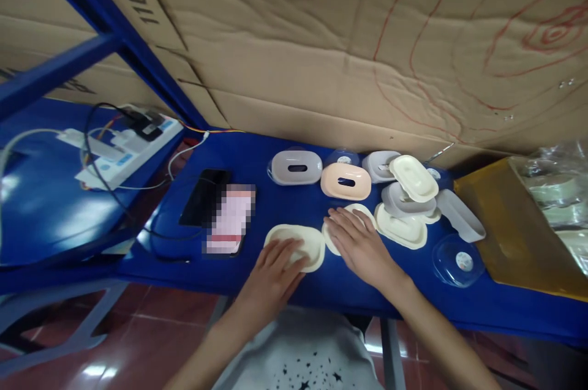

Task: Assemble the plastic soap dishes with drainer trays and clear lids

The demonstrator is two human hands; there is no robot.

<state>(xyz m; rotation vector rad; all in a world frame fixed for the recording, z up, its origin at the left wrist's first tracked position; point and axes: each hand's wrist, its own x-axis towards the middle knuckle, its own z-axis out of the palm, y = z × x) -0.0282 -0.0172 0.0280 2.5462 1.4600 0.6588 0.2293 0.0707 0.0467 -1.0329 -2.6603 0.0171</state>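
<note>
My left hand (275,270) lies with spread fingers over the near-left part of a cream oval dish (312,243) on the blue table. Just to the right, my right hand (356,246) rests flat, fingers extended, on a cream oval piece (362,213) and covers much of it. Behind them stand a grey oval box with a slot (285,168) and a peach one (349,189). Further right, a cream piece (416,177) leans on a grey box (399,203), beside another cream piece (399,231).
Two phones (229,218) lie left on the table (184,267), near a white power strip (133,148) with cables. Clear plastic lids (452,267) and a grey trough (459,215) sit right, by a carton (514,225) of bagged pieces. Cardboard (294,41) rises behind.
</note>
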